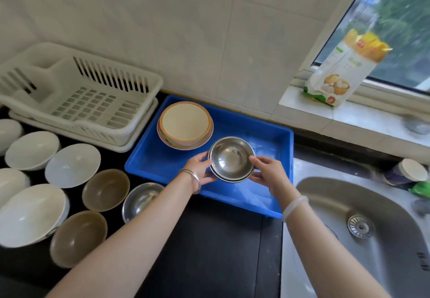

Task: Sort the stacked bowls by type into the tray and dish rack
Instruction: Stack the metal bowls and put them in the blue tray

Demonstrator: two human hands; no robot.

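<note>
My left hand (200, 168) and my right hand (270, 174) hold a small stack of steel bowls (231, 158) from both sides, over the middle of the blue tray (274, 201). A cream bowl with an orange rim (185, 123) sits nested in a wider one at the tray's far left corner. The white dish rack (76, 97) stands left of the tray with nothing in it. On the dark counter at the left lie white bowls (72, 165), brown translucent bowls (105, 189) and one more steel bowl (140, 200).
A steel sink (363, 228) with a drain lies at the right. A food bag (344, 69) leans on the window sill. A cup (409, 171) and a green item stand beside the sink. Tiled wall runs behind.
</note>
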